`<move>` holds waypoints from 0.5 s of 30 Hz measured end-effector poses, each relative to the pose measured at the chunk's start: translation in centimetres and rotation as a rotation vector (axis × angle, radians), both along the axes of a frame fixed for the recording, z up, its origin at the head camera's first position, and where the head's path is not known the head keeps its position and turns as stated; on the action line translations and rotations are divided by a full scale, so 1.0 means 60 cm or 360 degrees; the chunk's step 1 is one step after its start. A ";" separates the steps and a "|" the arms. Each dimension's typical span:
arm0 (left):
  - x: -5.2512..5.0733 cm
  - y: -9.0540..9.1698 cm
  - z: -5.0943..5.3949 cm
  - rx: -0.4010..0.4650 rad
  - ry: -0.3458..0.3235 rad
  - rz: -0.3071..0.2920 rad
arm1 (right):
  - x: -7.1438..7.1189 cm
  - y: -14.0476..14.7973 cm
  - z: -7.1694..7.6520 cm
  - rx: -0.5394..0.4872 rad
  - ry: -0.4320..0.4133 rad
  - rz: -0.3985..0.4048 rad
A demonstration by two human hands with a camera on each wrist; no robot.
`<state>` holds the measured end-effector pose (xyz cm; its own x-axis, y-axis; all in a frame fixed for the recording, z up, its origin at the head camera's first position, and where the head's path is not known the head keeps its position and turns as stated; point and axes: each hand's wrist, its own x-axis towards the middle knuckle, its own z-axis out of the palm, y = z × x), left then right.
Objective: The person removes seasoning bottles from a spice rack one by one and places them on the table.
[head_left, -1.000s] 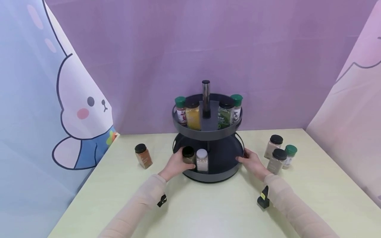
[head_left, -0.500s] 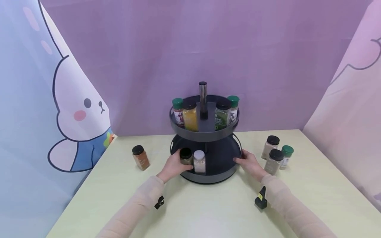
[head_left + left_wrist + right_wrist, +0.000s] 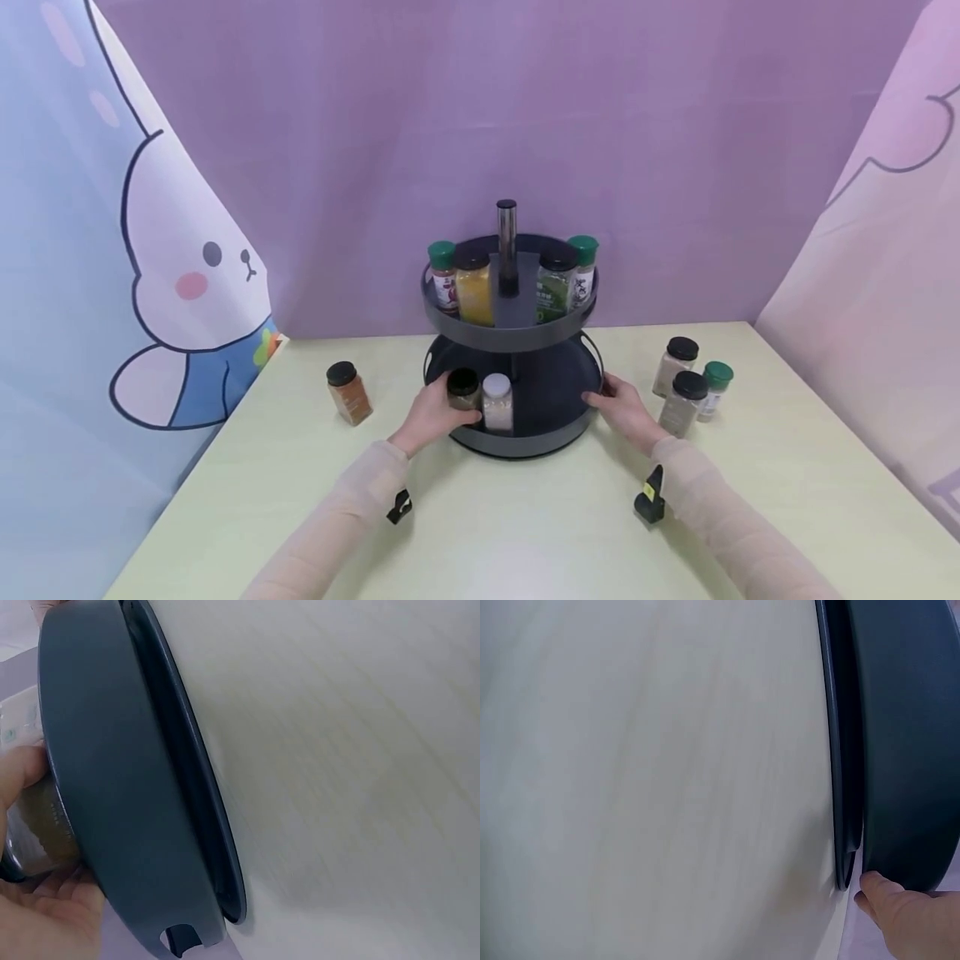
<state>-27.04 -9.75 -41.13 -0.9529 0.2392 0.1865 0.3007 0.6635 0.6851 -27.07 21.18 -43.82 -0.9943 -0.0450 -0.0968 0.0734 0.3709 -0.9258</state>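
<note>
Black-topped spice jar (image 3: pixel 464 389) in the left hand (image 3: pixel 427 414), and it's a snug hold: thumb across the front, fingers round the back, pinching it just inside the wall of the lower tray (image 3: pixel 551 408). Whether its base sits flat, I can't tell; hand and wall cover it. Right beside that left thumb stands a white-capped jar (image 3: pixel 498 410), upright on the same tray.

Across to the right hand (image 3: pixel 626 412), and it's a narrow grip on the tray's rim, thumb over the inner side, fingers against the outside wall. Above both sets of fingers, the upper tray (image 3: pixel 510 337) carries four: a red-labelled jar (image 3: pixel 444 283) and a yellow-filled jar (image 3: pixel 475 292) over the left fingers, a green-labelled jar (image 3: pixel 553 292) and a green-capped jar (image 3: pixel 583 271) nearer the right. Between the hands rises a shiny post (image 3: pixel 507 237).

Out on the worktop (image 3: pixel 525 525), well left of the left fingers, stands an orange-brown jar (image 3: pixel 351 397). Beyond the right fingers, three cluster close: a rear pale jar (image 3: pixel 675 371), a front pale jar (image 3: pixel 682 408) and a green-topped shaker (image 3: pixel 715 392). Farther off than any fingertip hangs a purple backdrop (image 3: pixel 465 133).
</note>
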 end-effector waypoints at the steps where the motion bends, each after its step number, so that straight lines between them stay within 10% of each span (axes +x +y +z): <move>1: -0.001 0.000 0.000 -0.0001 0.0002 -0.0004 | -0.001 0.000 0.000 0.0004 0.0000 -0.0002; 15: -0.005 -0.001 -0.001 0.0023 -0.0010 -0.0007 | 0.004 -0.004 0.005 0.0024 -0.0015 -0.0007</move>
<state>-27.33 -9.79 -41.21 -0.9530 0.2408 0.1837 0.2991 0.6523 0.6964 -26.80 20.96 -43.50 -0.9935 -0.0394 -0.1065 0.0834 0.3843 -0.9194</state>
